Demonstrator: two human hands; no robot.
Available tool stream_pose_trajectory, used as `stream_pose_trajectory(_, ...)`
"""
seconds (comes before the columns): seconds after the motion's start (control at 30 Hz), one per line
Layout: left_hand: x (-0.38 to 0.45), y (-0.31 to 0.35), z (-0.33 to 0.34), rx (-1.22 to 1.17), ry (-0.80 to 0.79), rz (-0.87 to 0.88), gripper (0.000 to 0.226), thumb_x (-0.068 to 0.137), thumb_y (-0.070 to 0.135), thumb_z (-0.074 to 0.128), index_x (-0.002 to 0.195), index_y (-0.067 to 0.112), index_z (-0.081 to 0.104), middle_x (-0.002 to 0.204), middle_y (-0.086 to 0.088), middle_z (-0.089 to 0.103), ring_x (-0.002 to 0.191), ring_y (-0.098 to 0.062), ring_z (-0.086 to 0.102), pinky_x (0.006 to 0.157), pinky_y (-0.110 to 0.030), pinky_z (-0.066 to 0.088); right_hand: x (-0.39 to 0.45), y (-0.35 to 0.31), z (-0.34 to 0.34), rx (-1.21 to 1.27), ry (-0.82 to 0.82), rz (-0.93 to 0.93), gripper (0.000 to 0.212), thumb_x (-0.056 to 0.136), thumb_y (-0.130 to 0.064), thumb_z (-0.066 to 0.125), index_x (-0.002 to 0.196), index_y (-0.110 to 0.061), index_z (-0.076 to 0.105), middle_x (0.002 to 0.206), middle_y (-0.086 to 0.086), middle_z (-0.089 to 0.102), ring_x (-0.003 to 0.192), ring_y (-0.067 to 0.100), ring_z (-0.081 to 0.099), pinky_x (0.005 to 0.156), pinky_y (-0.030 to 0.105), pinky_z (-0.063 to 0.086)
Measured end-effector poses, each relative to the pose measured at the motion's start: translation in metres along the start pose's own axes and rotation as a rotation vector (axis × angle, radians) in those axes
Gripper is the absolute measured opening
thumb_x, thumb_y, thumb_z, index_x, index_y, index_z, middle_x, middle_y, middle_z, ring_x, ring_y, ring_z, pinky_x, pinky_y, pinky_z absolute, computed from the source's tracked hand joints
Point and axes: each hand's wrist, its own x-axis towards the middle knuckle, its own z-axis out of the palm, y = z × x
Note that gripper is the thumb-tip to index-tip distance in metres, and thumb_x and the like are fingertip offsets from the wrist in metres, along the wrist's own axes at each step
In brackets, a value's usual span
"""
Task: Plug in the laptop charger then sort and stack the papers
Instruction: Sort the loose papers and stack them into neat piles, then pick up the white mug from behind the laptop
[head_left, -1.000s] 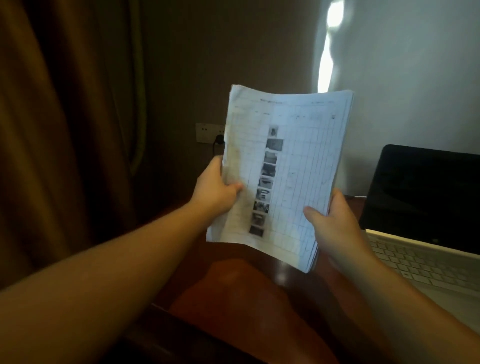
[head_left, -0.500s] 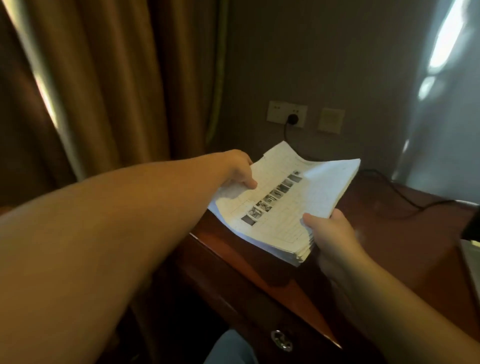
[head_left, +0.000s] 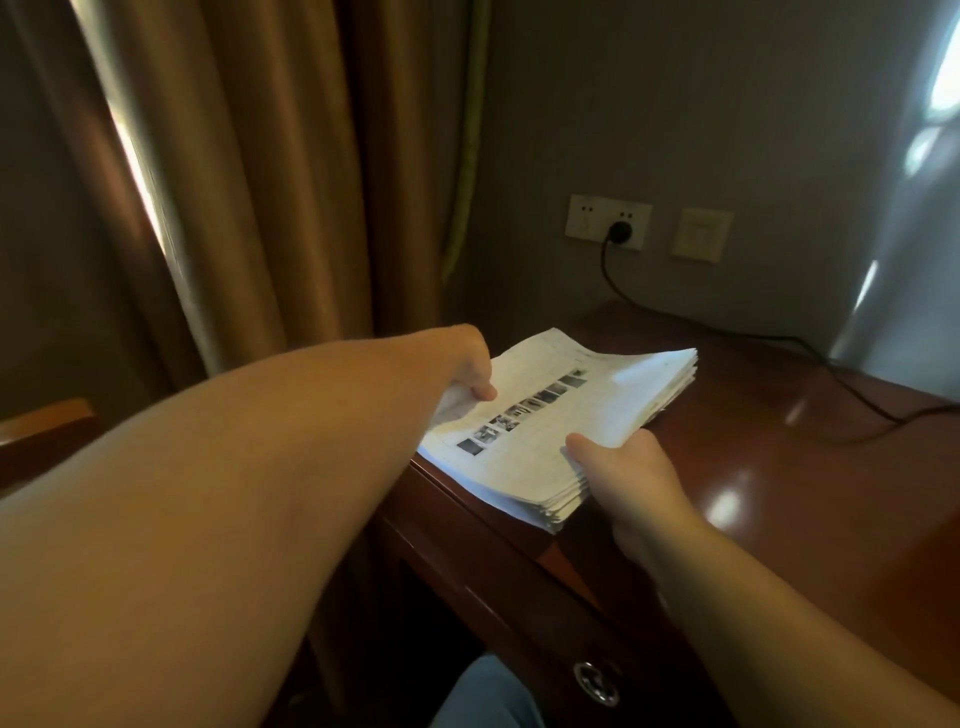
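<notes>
Evidently the stack of papers (head_left: 561, 421) sits at centre frame, low over the left corner of the wooden desk (head_left: 779, 467); whether it touches the wood is unclear. The left hand (head_left: 470, 371) pinches its far-left edge, thumb on top, and the right hand (head_left: 623, 467) grips the near-right edge likewise. Such a thick sheaf looks floppy and fairly light, with loose sheets apt to slide and fan, so opposite edges are the sensible hold. At upper right, the charger plug (head_left: 619, 232) sits in the wall socket (head_left: 608, 222).

Dim room, daylight through curtain (head_left: 249, 182) gap, glare on desk (head_left: 779, 467), wide-angle bending
</notes>
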Motion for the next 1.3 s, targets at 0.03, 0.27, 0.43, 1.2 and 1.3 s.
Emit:
stream_pose_trajectory(0.03, 0.0, -0.001, -0.001, 0.011, 0.003, 0.002, 0.052, 0.086, 0.03, 0.076, 0.133, 0.014, 0.059, 0.125, -0.007, 0.062, 0.119, -0.031, 0.057, 0.105, -0.047, 0.045, 0.0, -0.001, 0.001, -0.017, -0.004, -0.006, 0.028, 0.088, -0.009, 0.067, 0.115, -0.01, 0.064, 0.099, 0.001, 0.071, 0.09, 0.021, 0.069, 0.064, 0.027, 0.052)
stream_pose_trajectory(0.27, 0.004, -0.01, -0.002, -0.013, -0.009, -0.048, 0.048, 0.086, 0.022, 0.075, 0.131, 0.016, 0.058, 0.123, -0.007, 0.061, 0.111, -0.029, 0.056, 0.089, -0.043, 0.046, -0.001, -0.008, 0.01, -0.177, -0.077, 0.015, 0.026, 0.084, -0.021, 0.069, 0.109, -0.019, 0.065, 0.098, -0.001, 0.072, 0.088, 0.024, 0.07, 0.073, 0.038, 0.061)
stream_pose_trajectory(0.43, -0.003, -0.012, 0.0, 0.022, 0.077, 0.06, 0.053, 0.087, 0.013, 0.073, 0.135, 0.017, 0.052, 0.119, -0.005, 0.059, 0.099, -0.024, 0.055, 0.081, -0.036, 0.046, -0.006, -0.018, 0.007, -0.392, -0.038, 0.054, 0.036, 0.09, -0.049, 0.061, 0.097, -0.015, 0.067, 0.082, 0.007, 0.073, 0.057, 0.023, 0.066, 0.051, 0.029, 0.05)
stream_pose_trajectory(1.2, -0.117, 0.28, 0.088, -0.095, 0.37, 0.974, 0.051, 0.089, 0.037, 0.056, 0.138, 0.037, 0.04, 0.125, 0.004, 0.056, 0.111, -0.026, 0.06, 0.087, -0.041, 0.052, -0.009, -0.047, -0.264, -0.905, 0.625, -0.239, 0.031, 0.089, -0.053, 0.059, 0.108, -0.03, 0.054, 0.106, -0.004, 0.065, 0.097, 0.022, 0.063, 0.084, 0.042, 0.055)
stream_pose_trajectory(1.3, -0.107, 0.322, 0.105, -0.144, 0.374, 1.046, 0.049, 0.091, 0.035, 0.056, 0.138, 0.038, 0.041, 0.125, 0.007, 0.057, 0.104, -0.02, 0.062, 0.08, -0.032, 0.047, 0.008, -0.039, -0.309, -0.908, 0.629, -0.299, 0.021, 0.088, -0.052, 0.058, 0.103, -0.039, 0.051, 0.097, -0.012, 0.06, 0.088, 0.013, 0.061, 0.076, 0.041, 0.057)
